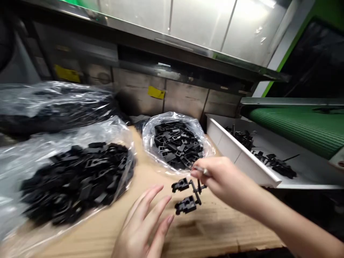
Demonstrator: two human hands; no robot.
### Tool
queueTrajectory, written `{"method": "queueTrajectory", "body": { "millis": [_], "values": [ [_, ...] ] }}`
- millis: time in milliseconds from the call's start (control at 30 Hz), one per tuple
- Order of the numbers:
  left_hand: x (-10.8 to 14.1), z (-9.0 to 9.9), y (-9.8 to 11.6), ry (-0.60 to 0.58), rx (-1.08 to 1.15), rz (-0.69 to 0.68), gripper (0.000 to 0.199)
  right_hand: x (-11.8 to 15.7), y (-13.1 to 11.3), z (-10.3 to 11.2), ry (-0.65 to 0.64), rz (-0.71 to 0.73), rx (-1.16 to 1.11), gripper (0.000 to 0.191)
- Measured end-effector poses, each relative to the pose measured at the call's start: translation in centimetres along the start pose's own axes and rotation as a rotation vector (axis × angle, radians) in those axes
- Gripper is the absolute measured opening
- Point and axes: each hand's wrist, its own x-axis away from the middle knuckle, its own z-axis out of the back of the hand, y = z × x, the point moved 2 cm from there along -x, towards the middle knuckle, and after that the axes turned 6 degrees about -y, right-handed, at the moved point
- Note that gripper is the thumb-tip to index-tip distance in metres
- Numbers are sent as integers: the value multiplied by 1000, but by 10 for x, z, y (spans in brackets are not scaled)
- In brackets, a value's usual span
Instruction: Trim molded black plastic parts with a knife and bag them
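Observation:
My left hand (146, 225) is open at the bottom middle, its fingers spread and apart from the parts beside it. My right hand (215, 175) is closed in a pinch, with a black plastic sprue (195, 192) hanging below its fingers. Two moulded black parts (186, 205) stick out from the runner toward my left fingertips. A small greyish, blurred piece (201, 170) shows at the right fingers; its kind cannot be made out. Just beyond my right hand, a clear plastic bag (150, 138) lies open around a heap of small black parts (178, 143).
On the left, another open clear bag (118, 130) holds black parts (80, 179), with a full bag (53, 105) behind it. To the right stand a white tray (242, 165) with black sprues and a green conveyor belt (298, 125). Brown cardboard (236, 225) covers the worktop.

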Motion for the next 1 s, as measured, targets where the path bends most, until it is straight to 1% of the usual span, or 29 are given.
{"method": "queueTrajectory", "body": {
  "millis": [67, 133, 200, 267, 333, 400, 467, 567, 633, 700, 767, 833, 900, 1000],
  "values": [
    [-2, 6, 5, -94, -82, 12, 31, 1, -20, -33, -43, 38, -24, 23],
    [-4, 9, 11, -193, -126, -6, 28, -1, -35, -52, -80, 55, -37, 14],
    [-5, 9, 14, -246, -146, -17, 26, -4, -45, -60, -145, 80, -71, 11],
    [-5, 8, 14, -247, -156, -6, 28, -7, -45, -59, -207, 76, -147, 15],
    [-3, 6, 12, -227, -163, -10, 27, -7, -32, -52, -225, 3, -272, 16],
    [-1, 4, 8, -213, -163, -25, 27, -2, -7, -44, -230, -112, -442, 19],
    [1, 1, 6, -208, -158, -40, 27, 7, 21, -42, -261, -213, -639, 21],
    [2, 0, 4, -202, -171, -29, 26, 21, 51, -51, -264, -303, -885, 21],
    [2, 0, 5, -215, -183, -8, 25, 29, 60, -60, -273, -341, -1001, 19],
    [0, 0, 7, -231, -173, 20, 26, 35, 63, -67, -272, -372, -1082, 21],
    [-2, 0, 10, -213, -139, 61, 27, 41, 65, -67, -223, -399, -1121, 25],
    [-5, -1, 14, -177, -103, 108, 28, 50, 69, -61, -127, -432, -1103, 31],
    [-8, -4, 18, -163, -91, 141, 27, 62, 76, -54, -24, -488, -1017, 36],
    [-13, -9, 22, -199, -51, 157, 18, 83, 91, -51, 85, -596, -782, 38]
  ]
}}
